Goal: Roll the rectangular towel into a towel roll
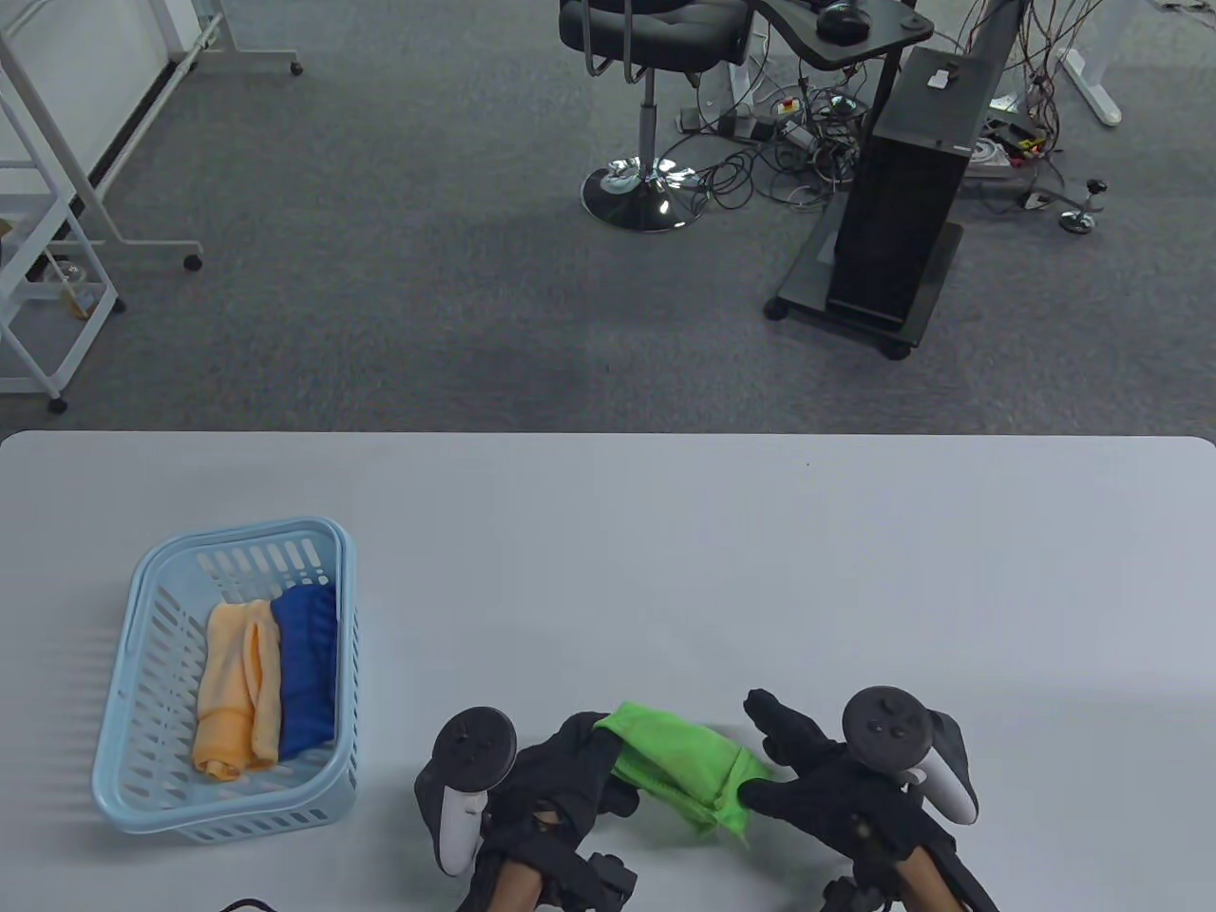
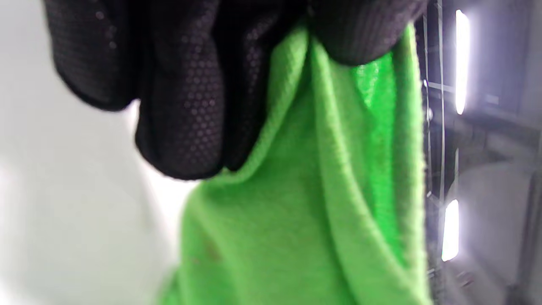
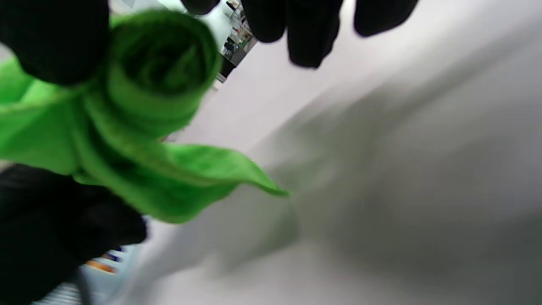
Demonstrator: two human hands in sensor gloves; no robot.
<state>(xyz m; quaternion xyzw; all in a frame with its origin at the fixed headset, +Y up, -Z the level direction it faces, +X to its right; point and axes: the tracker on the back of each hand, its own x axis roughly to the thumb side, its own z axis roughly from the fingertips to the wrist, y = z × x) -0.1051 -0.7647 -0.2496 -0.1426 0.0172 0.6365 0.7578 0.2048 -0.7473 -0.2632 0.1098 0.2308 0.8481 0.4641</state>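
A bright green towel [image 1: 679,765], partly rolled with a loose flap at its near right end, lies crosswise near the table's front edge between my hands. My left hand [image 1: 594,760] grips its left end; in the left wrist view the gloved fingers [image 2: 186,106] close over the green cloth [image 2: 296,212]. My right hand [image 1: 769,760] is at the right end with fingers spread. In the right wrist view the roll's open end [image 3: 161,84] faces the camera, the thumb [image 3: 55,42] touches it and the other fingers [image 3: 309,29] stay off it.
A light blue plastic basket [image 1: 237,537] stands at the table's left, holding an orange towel roll [image 1: 237,693] and a blue towel roll [image 1: 309,674]. Beyond the table's far edge are carpet, an office chair [image 1: 646,57] and a black stand [image 1: 893,218].
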